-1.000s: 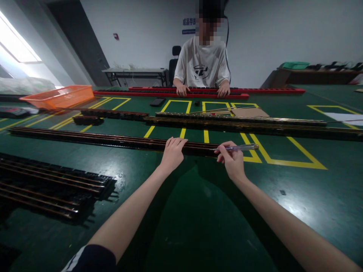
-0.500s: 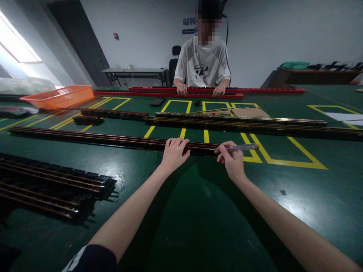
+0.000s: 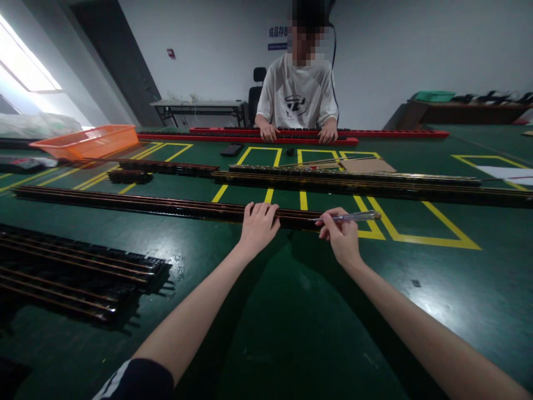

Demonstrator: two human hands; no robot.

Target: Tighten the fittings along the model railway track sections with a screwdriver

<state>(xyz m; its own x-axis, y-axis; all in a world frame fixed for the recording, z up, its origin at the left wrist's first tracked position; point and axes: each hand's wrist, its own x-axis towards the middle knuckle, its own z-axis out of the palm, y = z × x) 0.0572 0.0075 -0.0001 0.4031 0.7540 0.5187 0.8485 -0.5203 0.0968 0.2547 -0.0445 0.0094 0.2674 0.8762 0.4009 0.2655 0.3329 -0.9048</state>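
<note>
A long black strip [image 3: 187, 209] with copper-coloured lines lies across the green table. My left hand [image 3: 260, 225] rests on it with the fingers somewhat spread, pressing its upper side. To the right, my right hand [image 3: 340, 233] grips a screwdriver [image 3: 358, 216] with a clear handle. Its thin tip points left, over the right part of the strip. Whether the tip touches the strip cannot be made out. Behind the hands lie more long dark strips [image 3: 375, 186] with brass-coloured lines.
Several black strips [image 3: 83, 255] lie at the left. An orange basket [image 3: 91, 143] stands at the back left. Opposite, a person [image 3: 295, 94] has both hands on red strips [image 3: 395, 134]. A cardboard piece [image 3: 368, 165] and a black box [image 3: 231, 150] lie between.
My left hand has shifted very slightly right on the strip. My right hand and the screwdriver look almost unmoved. The hands of the person opposite have moved a little.
</note>
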